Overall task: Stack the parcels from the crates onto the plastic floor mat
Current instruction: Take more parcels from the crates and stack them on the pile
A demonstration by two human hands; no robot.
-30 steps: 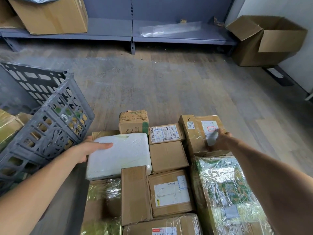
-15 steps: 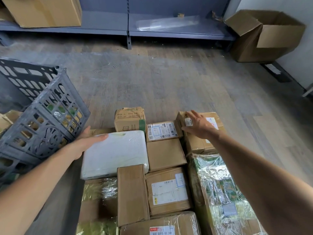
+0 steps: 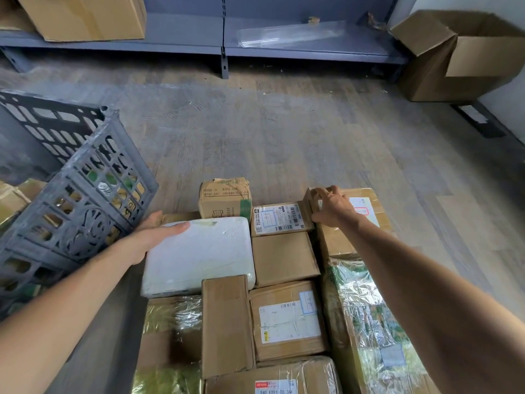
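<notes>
Head view: a wide look down at a block of parcels on the floor, both bare forearms reaching in.
Left hand (image 3: 147, 237): lies flat on the far-left corner of the white parcel (image 3: 199, 255), fingers (image 3: 173, 228) stretched out over its top and thumb tucked behind the edge; whether it grips or only rests, I cannot tell.
Right hand (image 3: 333, 209): spread over the far-left corner of the taped brown parcel (image 3: 355, 226), fingers curled onto the edge; the hand hides its own underside, so a firm grip cannot be told.
Parcels: packed edge to edge, among them a labelled parcel (image 3: 278, 218) between the two hands and a dented small box (image 3: 224, 197) at the far side.
Cut off: the nearest parcels run out of the bottom of the frame, including the film-wrapped parcel (image 3: 366, 322) on the right.
Floor mat: hidden under the parcels; its edge cannot be made out.
Crate (image 3: 71, 200): grey lattice, tilted, at the left; contents show only as scraps of colour through the holes.
Label print: too small to read.
Background: a grey shelf (image 3: 255, 44) and an open carton (image 3: 460, 55), both partly out of frame.
</notes>
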